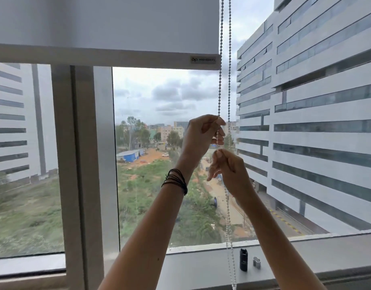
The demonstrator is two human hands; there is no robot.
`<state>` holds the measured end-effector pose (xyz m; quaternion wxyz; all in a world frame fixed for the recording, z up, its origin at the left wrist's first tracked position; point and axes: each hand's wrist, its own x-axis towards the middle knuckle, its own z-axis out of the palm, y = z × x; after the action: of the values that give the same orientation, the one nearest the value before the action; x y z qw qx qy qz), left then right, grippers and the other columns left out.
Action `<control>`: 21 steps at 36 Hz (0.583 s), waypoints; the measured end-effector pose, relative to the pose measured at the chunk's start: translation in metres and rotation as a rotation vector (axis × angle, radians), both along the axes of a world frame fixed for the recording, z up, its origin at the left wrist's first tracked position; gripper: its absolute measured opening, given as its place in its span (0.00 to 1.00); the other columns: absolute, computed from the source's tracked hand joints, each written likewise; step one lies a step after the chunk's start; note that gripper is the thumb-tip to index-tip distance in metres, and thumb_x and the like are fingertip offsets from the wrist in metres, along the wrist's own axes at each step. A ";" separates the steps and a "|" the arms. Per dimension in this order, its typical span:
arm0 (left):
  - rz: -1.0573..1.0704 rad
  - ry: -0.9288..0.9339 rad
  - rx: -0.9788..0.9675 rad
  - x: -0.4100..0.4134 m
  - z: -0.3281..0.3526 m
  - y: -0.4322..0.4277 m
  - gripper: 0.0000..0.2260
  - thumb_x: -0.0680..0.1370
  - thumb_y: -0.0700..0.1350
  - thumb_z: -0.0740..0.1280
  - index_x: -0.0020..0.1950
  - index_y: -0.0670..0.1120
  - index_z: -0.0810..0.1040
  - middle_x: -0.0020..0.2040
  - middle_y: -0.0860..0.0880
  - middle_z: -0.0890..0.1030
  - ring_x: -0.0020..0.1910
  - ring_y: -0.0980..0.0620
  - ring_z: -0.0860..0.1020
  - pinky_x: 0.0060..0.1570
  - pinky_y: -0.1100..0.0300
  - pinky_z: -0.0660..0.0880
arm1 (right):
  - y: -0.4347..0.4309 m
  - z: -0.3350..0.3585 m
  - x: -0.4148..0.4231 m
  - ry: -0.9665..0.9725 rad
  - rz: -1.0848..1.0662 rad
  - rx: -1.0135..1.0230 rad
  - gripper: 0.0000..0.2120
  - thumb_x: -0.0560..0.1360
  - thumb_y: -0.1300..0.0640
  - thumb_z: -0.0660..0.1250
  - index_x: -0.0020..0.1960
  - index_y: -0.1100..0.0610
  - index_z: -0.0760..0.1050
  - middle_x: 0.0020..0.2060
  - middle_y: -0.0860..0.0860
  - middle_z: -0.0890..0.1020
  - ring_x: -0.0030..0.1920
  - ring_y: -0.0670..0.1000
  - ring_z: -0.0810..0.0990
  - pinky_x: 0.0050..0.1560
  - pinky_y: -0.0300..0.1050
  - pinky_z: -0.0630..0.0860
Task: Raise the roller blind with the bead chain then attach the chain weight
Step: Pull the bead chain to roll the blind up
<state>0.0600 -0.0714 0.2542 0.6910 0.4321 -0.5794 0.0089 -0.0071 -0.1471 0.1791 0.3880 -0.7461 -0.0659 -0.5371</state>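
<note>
Blind: part raised, bottom bar level across the upper window, at 12 o'clock from both hands.
Chain: two strands hang plumb at the blind's right edge, long axis 12 to 6 o'clock, running down past the sill.
Left hand: higher, closed on the left strand.
Right hand: just below, pinching what seems the same strand.
Pull, by my judgement: straight toward 6 o'clock, hand under hand.
Weight: black cylinder upright on the sill, at 6 o'clock from the right hand, untouched; which hand is nearer, the right.
Clip: small grey piece just beside it at 3 o'clock.
</note>
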 end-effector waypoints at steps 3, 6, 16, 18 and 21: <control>0.015 -0.002 -0.002 0.000 -0.010 -0.003 0.06 0.79 0.35 0.62 0.45 0.38 0.78 0.30 0.47 0.78 0.25 0.58 0.76 0.30 0.65 0.77 | -0.002 -0.011 0.000 -0.008 -0.002 0.000 0.16 0.81 0.61 0.52 0.36 0.55 0.68 0.22 0.48 0.78 0.23 0.44 0.77 0.27 0.35 0.71; 0.014 -0.006 0.005 0.002 -0.019 -0.005 0.06 0.79 0.34 0.62 0.45 0.38 0.78 0.31 0.46 0.78 0.26 0.57 0.77 0.31 0.64 0.78 | -0.003 -0.020 0.000 -0.014 -0.021 -0.001 0.15 0.80 0.57 0.52 0.36 0.54 0.68 0.22 0.49 0.77 0.23 0.46 0.78 0.27 0.34 0.71; 0.021 0.013 0.012 0.005 -0.044 -0.008 0.06 0.78 0.32 0.62 0.45 0.38 0.78 0.32 0.45 0.78 0.27 0.56 0.77 0.31 0.64 0.78 | -0.006 -0.045 0.003 0.009 -0.054 0.019 0.16 0.81 0.64 0.53 0.36 0.61 0.68 0.24 0.54 0.76 0.24 0.47 0.78 0.27 0.38 0.73; 0.016 0.012 0.011 0.006 -0.047 -0.008 0.06 0.78 0.32 0.62 0.45 0.38 0.78 0.32 0.45 0.78 0.28 0.56 0.77 0.31 0.64 0.77 | -0.007 -0.049 0.004 0.014 -0.058 0.016 0.15 0.81 0.64 0.53 0.36 0.60 0.69 0.25 0.55 0.76 0.24 0.47 0.78 0.27 0.40 0.74; 0.013 0.010 0.015 0.005 -0.051 -0.008 0.07 0.78 0.32 0.61 0.45 0.39 0.78 0.32 0.45 0.77 0.28 0.55 0.77 0.32 0.64 0.78 | -0.008 -0.053 0.004 0.021 -0.066 0.012 0.16 0.81 0.64 0.53 0.36 0.56 0.68 0.25 0.54 0.76 0.24 0.46 0.78 0.27 0.40 0.74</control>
<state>0.0654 -0.0791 0.2028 0.6907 0.4409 -0.5732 0.0068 -0.0030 -0.1553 0.1257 0.3753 -0.7510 -0.0340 -0.5422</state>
